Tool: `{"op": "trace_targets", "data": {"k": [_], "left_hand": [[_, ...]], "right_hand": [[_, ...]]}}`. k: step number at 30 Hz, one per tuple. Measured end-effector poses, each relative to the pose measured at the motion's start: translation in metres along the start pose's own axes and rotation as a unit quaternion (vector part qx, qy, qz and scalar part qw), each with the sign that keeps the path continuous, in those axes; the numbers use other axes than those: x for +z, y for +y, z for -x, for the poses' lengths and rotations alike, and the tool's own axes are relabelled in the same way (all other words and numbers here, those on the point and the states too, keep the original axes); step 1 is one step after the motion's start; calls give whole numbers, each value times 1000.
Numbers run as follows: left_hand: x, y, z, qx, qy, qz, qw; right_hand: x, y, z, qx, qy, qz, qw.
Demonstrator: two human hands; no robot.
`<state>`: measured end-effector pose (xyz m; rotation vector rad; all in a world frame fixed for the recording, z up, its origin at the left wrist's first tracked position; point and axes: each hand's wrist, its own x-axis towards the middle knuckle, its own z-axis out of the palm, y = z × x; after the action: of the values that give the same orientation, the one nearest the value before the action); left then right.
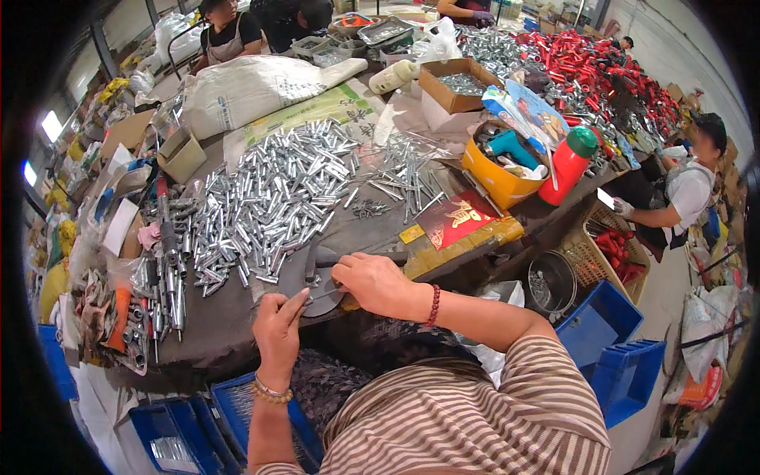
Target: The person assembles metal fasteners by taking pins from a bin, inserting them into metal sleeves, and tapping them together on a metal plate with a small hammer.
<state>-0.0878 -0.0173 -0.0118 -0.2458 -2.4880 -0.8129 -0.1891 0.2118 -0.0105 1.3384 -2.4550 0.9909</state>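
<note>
Because the thin metal piece [324, 294] above the grey disc [294, 267] is so slender and seems held only by fingertips, it could roll or slip from a weak pinch. Dropped on the near side of the disc, it could fall past the table edge into the lap or the blue tray [265, 412]; dropped on the far side, it could get lost among the silver tubes [273, 190] heaped beyond the disc. Hands this close together could also knock each other if one pulls sharply.

The left hand [277, 328] rises at the disc's near left, wrist upright, index finger straight and angled toward the piece, thumb close beside it; whether these two actually grip it, I cannot tell. The right hand [384, 283] comes over the disc's right side, forearm slanting in, knuckles up, fingers curled and nearly closed, apparently pinching the piece's other end.
</note>
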Motion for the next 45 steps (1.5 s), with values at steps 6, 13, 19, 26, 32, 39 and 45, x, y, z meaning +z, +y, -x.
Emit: {"op": "trace_targets", "data": {"k": [6, 13, 19, 26, 32, 39, 45], "left_hand": [[-5, 1, 11, -2, -3, -23, 1000], [1, -6, 8, 0, -10, -32, 999], [-3, -14, 1, -77, -12, 65, 995], [-1, -19, 10, -109, -12, 135, 985], [-1, -17, 13, -90, -7, 128, 988], [-7, -17, 7, -115, -44, 152, 981], [-7, -14, 10, -146, -40, 160, 976]], "right_hand": [[4, -6, 3, -7, -8, 17, 1000], [-4, 4, -9, 16, 49, 180, 982], [-20, 4, -10, 18, 73, 74, 994], [-33, -40, 6, 27, 36, 18, 999], [-19, -36, 14, 2, -42, 101, 994], [-27, -26, -7, 68, 5, -8, 998], [-20, -28, -9, -31, 16, 153, 988]]}}
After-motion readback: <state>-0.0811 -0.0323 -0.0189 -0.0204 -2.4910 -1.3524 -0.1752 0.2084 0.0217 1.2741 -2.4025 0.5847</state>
